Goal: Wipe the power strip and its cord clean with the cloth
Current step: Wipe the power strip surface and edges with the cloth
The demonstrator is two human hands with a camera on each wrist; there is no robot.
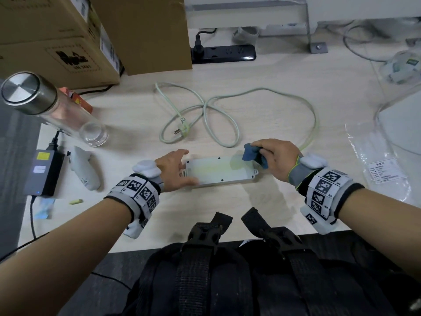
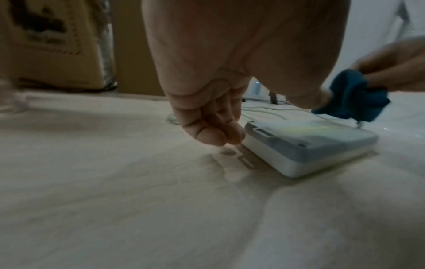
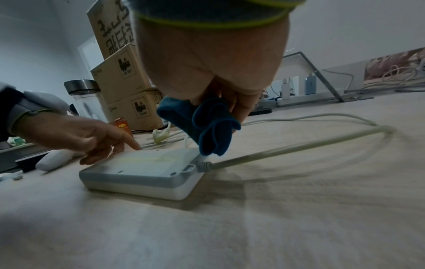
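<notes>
The white power strip (image 1: 218, 171) lies underside up on the light table (image 1: 205, 215), with its screw holes showing. My left hand (image 1: 185, 167) rests on the strip's left end, index finger stretched onto the top (image 3: 128, 142) and thumb along the near edge. My right hand (image 1: 257, 151) pinches a bunched blue cloth (image 1: 250, 153) just above the strip's right end (image 3: 188, 163), where the cord leaves it. The pale green cord (image 1: 211, 110) loops over the table behind, ending in its plug (image 1: 182, 126).
A glass bottle with a steel cap (image 1: 45, 106) stands at the left, by cardboard boxes (image 1: 57, 37). A black adapter (image 1: 43, 172) and a white controller (image 1: 84, 169) lie at the left edge. A black power strip (image 1: 223, 53) sits at the back and a plastic bag (image 1: 376, 169) lies right.
</notes>
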